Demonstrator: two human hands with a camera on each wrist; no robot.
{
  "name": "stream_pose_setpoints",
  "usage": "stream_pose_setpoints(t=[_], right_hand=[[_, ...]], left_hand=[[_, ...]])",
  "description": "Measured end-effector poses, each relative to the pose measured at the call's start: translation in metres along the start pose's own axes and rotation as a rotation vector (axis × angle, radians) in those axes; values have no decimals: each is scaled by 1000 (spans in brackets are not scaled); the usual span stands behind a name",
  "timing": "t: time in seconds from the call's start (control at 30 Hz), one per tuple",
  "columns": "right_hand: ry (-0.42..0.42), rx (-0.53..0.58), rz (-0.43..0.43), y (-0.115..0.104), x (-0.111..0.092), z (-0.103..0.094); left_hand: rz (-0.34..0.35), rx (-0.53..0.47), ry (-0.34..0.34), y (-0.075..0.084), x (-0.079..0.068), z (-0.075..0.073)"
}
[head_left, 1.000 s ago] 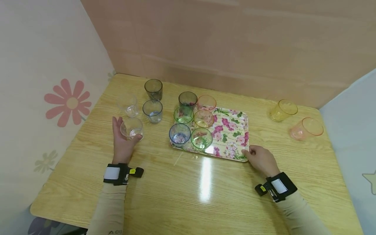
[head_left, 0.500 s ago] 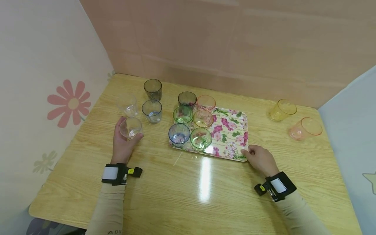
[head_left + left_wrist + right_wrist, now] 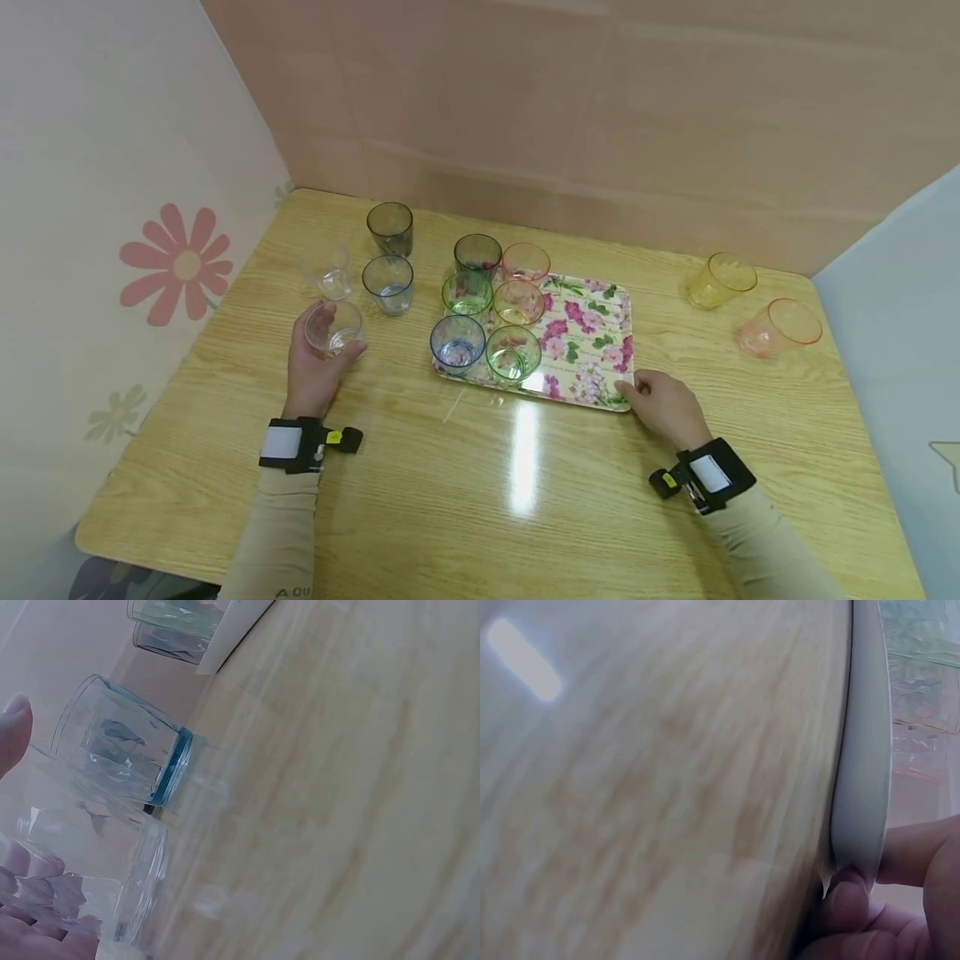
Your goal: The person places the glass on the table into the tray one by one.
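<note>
My left hand [image 3: 311, 375] holds a clear tumbler [image 3: 339, 332] upright at the table's left, fingers round its far side and thumb at its right. In the left wrist view this clear tumbler [image 3: 90, 855] stands close to a blue-tinted one [image 3: 120, 742]. At the near right corner of a floral tray [image 3: 581, 333], my right hand [image 3: 669, 408] pinches the rim between thumb and fingers. The right wrist view has fingertips [image 3: 847, 904] under the tray's pale edge [image 3: 862, 742]. Several tumblers in dark grey, pink, green, orange and blue [image 3: 458, 343] fill the tray's left half.
Behind the held tumbler stand another clear tumbler [image 3: 330, 271], a grey-blue one [image 3: 389, 285] and a dark grey one [image 3: 392, 229]. A yellow tumbler [image 3: 722, 282] and a pink one [image 3: 780, 328] stand at the right. Walls border the wooden table [image 3: 450, 508] behind and at both sides.
The fingers of my left hand, spread beside the clear tumbler one second ago, have closed round it. The right hand and the tray have stayed in place.
</note>
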State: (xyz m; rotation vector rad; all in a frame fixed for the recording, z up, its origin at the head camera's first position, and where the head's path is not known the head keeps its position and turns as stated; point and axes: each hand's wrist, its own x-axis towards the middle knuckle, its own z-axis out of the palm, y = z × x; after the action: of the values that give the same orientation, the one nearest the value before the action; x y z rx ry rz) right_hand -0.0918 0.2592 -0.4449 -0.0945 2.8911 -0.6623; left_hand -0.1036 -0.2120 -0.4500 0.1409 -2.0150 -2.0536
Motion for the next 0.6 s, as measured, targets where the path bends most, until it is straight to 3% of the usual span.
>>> stream_pose_setpoints(t=[0.27,0.43,0.6], right_hand=[[4,-5,8,0,1,1],[7,-11,24,0,1,1],[8,-15,27,-1,0,1]], left_hand=[[8,26,6,-13,4,-4],[25,27,-25,-8,0,-1],[84,52,-75,4,-7,6]])
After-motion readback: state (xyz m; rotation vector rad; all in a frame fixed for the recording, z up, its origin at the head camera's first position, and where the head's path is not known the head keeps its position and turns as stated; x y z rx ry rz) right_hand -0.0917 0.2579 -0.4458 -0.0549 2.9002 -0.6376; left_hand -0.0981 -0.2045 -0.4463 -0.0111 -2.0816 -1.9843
